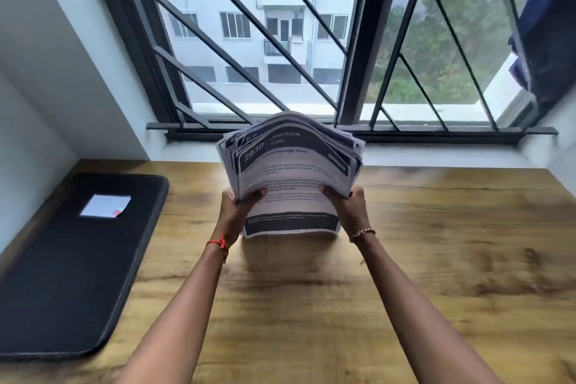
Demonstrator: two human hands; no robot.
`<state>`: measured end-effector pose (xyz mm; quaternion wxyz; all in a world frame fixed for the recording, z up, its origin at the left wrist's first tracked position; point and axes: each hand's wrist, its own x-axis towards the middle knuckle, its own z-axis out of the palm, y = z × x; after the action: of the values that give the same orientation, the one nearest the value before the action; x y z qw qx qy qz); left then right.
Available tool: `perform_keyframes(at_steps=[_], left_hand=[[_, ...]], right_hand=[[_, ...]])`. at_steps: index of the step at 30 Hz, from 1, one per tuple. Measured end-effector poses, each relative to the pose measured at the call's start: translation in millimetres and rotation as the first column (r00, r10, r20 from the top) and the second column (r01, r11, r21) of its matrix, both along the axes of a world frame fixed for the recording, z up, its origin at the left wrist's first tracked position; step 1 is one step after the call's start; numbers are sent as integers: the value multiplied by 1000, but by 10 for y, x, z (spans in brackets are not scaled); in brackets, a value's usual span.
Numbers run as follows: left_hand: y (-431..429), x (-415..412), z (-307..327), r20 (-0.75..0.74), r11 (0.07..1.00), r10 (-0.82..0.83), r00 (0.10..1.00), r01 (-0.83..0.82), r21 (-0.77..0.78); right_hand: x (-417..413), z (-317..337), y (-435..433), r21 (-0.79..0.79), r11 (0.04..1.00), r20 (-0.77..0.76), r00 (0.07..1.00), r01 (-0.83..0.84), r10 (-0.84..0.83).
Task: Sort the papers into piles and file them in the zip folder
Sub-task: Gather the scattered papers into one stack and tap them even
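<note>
Paper stack is gripped at both sides by left hand and right hand, stood on table, likely for squaring; zip folder lies closed, apart.

The zip folder lies flat on the table's left side, close to the wall. Bare wood shows between the folder and the arms, and over the right half (the widest passage). The paper stack, gripped by the left hand and right hand, occupies the centre rear. The window grille closes the far edge.
</note>
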<state>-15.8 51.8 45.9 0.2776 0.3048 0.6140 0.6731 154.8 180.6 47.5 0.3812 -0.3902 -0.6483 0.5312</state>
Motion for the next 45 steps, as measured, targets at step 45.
perform_keyframes(at_steps=[45], left_hand=[[446, 527, -961, -480, 633, -442, 757, -116, -765]], right_hand=[[768, -1227, 206, 298, 841, 815, 579, -452, 23]])
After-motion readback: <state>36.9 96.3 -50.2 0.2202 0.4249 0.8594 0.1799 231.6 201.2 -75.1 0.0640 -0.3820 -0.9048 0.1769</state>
